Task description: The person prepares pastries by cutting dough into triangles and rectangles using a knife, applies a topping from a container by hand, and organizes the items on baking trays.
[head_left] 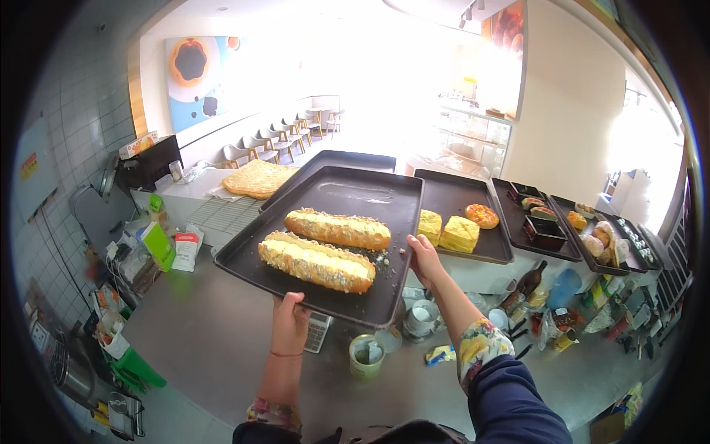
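Observation:
A dark baking tray (347, 189) is held up in both my hands, tilted over the worktop. Its near edge is gripped by my left hand (291, 317), thumb over the rim. My right hand (425, 263) clasps the right edge, fingers mostly hidden beneath. Two long filled bread loaves lie on it: the nearer loaf (316, 261) and the farther loaf (337, 228), both with a pale cream strip and a crumbly, nutty crust. Loose crumbs are scattered to their right.
Behind stands another dark tray (347, 160), beside a flat golden sheet cake (259, 179). To the right, a tray (444, 191) holds yellow cakes (459, 234) and a round topped bun (482, 216). Below are a tub (366, 357), a calculator (317, 332) and a steel worktop (200, 337).

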The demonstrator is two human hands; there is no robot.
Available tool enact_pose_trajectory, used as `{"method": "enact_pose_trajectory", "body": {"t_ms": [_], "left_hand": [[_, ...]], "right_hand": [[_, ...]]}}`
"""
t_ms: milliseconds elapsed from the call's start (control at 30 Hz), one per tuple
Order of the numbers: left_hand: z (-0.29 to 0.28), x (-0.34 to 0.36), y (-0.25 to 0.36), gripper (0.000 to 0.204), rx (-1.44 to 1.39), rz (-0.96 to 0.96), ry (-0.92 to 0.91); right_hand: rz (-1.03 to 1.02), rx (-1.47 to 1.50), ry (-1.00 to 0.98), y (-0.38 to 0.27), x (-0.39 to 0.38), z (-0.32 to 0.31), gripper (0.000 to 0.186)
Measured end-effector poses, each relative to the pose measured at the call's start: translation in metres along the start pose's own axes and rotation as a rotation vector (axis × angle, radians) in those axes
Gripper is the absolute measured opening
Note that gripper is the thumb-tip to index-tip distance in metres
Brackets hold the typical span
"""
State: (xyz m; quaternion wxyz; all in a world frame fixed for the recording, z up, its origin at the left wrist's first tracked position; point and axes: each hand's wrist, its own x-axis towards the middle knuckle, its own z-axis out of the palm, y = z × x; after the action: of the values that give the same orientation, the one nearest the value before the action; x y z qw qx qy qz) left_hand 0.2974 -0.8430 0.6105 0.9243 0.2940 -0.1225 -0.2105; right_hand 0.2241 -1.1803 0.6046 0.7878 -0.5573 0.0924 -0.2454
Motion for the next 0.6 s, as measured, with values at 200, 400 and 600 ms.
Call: {"method": "enact_pose_trajectory", "body": {"t_ms": [200, 400, 600], "left_hand": [[-0.044, 0.137, -0.033, 0.024, 0.156, -0.106, 0.015], [-0.049, 0.277, -0.075, 0.076, 0.627, 0.065, 0.089], [-0.06, 0.315, -0.087, 0.092, 0.719, -0.031, 0.33]], "right_hand": [[0.071, -0.342, -0.146, 0.002, -0.036, 0.03, 0.036], [0.221, -0.668, -0.035, 0.043, -0.288, -0.038, 0.032], [0.575, -0.658, 0.769, 0.139, -0.594, -0.061, 0.046]]}}
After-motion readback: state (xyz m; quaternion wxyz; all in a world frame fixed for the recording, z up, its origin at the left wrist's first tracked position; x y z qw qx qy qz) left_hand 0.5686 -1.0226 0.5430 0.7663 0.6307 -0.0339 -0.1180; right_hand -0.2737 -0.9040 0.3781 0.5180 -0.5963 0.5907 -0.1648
